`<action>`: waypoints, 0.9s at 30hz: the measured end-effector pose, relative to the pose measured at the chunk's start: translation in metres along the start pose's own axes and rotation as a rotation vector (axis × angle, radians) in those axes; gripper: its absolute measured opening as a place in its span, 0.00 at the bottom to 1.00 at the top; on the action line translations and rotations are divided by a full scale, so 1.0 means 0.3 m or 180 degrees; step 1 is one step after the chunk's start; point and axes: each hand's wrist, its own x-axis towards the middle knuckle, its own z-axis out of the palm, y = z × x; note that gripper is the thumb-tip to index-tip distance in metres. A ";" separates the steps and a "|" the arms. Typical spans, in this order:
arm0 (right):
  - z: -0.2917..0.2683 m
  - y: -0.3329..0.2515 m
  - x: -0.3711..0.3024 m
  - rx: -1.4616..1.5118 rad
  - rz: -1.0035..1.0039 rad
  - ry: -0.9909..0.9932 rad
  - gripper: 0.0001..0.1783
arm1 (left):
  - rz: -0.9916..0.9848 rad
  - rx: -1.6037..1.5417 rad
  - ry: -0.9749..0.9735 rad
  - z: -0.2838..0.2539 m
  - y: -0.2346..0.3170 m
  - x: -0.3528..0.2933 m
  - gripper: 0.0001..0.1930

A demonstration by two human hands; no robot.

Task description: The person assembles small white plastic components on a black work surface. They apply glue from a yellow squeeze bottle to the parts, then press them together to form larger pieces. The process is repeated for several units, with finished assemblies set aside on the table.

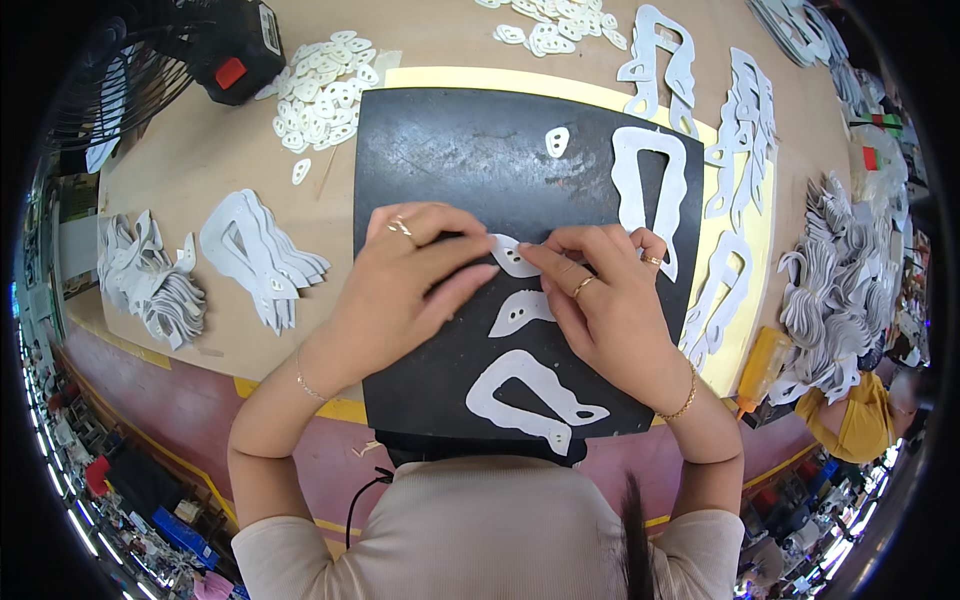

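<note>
A black mat (430,150) lies in front of me. On it is a white cut-out piece (515,262) with small dark holes, between my two hands. My right hand (610,290) pinches its right end, covering part of it. The fingertips of my left hand (415,265) are at the left edge of that piece, thumb and index finger apart. Just below sits another curved white piece (520,312), partly hidden under my right hand. Nearer to me is a white looped cut-out (515,390). A small oval white patch with holes (557,142) rests near the mat's far edge.
A heap of small oval patches (325,92) is at far left, beside a black fan (120,75). Stacked white cut-outs (255,255) lie left. More looped pieces (648,185) line the right side, near a grey-white pile (830,290) and a yellow bottle (762,368).
</note>
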 end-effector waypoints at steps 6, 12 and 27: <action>0.032 -0.007 0.003 0.0032 0.0049 0.0297 0.18 | 0.0006 -0.0041 0.0254 0.022 0.007 0.008 0.19; 0.053 -0.014 0.011 -0.0103 -0.0025 0.0426 0.17 | 0.0153 0.0020 0.0350 0.037 -0.006 0.004 0.18; 0.055 0.007 0.008 -0.0134 0.0020 0.0489 0.19 | -0.0026 0.0159 0.0398 0.044 0.006 -0.021 0.22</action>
